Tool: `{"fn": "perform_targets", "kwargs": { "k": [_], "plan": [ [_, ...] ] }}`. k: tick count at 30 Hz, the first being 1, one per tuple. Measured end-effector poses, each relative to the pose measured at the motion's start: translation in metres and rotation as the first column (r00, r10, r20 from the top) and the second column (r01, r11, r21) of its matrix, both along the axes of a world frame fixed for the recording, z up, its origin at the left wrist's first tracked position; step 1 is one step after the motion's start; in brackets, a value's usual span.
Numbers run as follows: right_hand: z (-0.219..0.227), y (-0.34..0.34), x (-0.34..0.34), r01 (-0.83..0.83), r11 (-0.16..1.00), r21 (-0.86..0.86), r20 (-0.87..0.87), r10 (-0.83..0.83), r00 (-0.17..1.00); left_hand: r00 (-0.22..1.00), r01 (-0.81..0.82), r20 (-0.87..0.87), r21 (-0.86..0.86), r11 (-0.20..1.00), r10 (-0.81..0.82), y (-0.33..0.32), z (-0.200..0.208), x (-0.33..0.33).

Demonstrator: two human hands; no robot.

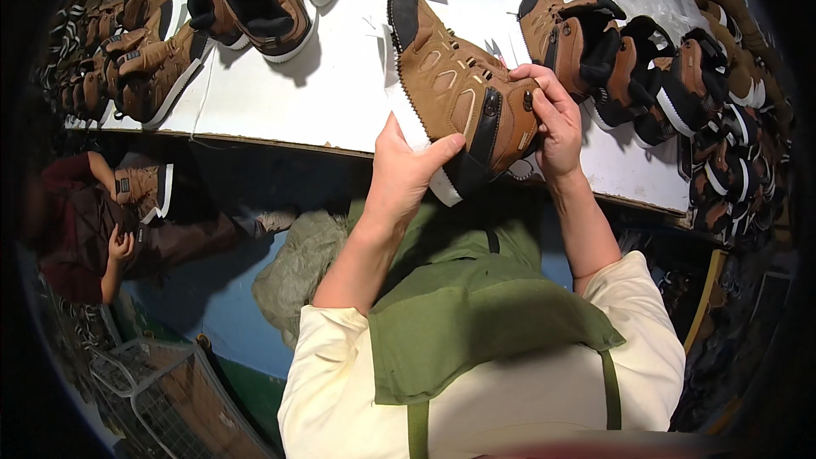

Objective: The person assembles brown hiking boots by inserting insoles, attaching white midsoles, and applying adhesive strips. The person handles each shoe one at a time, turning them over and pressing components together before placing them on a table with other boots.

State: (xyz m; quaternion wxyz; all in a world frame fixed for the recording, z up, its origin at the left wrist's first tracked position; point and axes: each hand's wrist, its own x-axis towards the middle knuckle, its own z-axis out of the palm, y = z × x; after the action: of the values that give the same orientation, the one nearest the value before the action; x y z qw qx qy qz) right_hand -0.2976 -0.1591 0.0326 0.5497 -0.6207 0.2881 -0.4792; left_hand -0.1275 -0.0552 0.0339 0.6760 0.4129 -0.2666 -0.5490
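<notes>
A brown hiking boot with a black toe cap and a white sole is held in both my hands over the table's front edge, its toe pointing away from me. My left hand grips the heel end, thumb on the black side panel and the other fingers hidden under the sole. At the ankle collar, the thumb and fingers of my right hand pinch the upper beside a small dark eyelet. Just beyond the boot, a small pointed metal tool lies on the table, partly hidden.
Similar boots stand on the white table, a brown pair at left and a row at right. More boots are heaped at the far right. Another person at left holds a boot. A wire cart stands below.
</notes>
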Motion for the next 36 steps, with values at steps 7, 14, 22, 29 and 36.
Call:
{"fn": "perform_targets", "kwargs": {
  "k": [7, 14, 22, 29, 36],
  "plan": [
    [0.006, 0.007, -0.001, -0.027, 0.999, -0.042, -0.061, 0.024, 0.998, 0.998, -0.018, -0.061, -0.034, 0.999, 0.016, 0.004, -0.004, -0.002],
    [0.001, 0.004, -0.001, -0.031, 0.999, 0.043, -0.047, 0.033, 0.998, 0.994, -0.017, -0.11, -0.066, 0.998, 0.009, 0.004, -0.01, -0.004],
    [0.0, 0.004, -0.002, -0.03, 0.998, 0.063, -0.045, 0.033, 0.998, 0.99, -0.005, -0.142, -0.083, 0.997, -0.007, 0.003, -0.017, -0.004],
    [0.007, 0.005, -0.002, -0.074, 0.987, -0.144, -0.13, 0.056, 0.99, 0.979, 0.013, -0.202, -0.109, 0.994, -0.035, 0.007, -0.012, 0.0],
    [0.018, 0.016, 0.0, -0.07, 0.968, -0.241, -0.202, 0.02, 0.979, 0.981, -0.011, -0.193, -0.094, 0.996, -0.007, 0.009, -0.011, 0.006]
  ]
}}
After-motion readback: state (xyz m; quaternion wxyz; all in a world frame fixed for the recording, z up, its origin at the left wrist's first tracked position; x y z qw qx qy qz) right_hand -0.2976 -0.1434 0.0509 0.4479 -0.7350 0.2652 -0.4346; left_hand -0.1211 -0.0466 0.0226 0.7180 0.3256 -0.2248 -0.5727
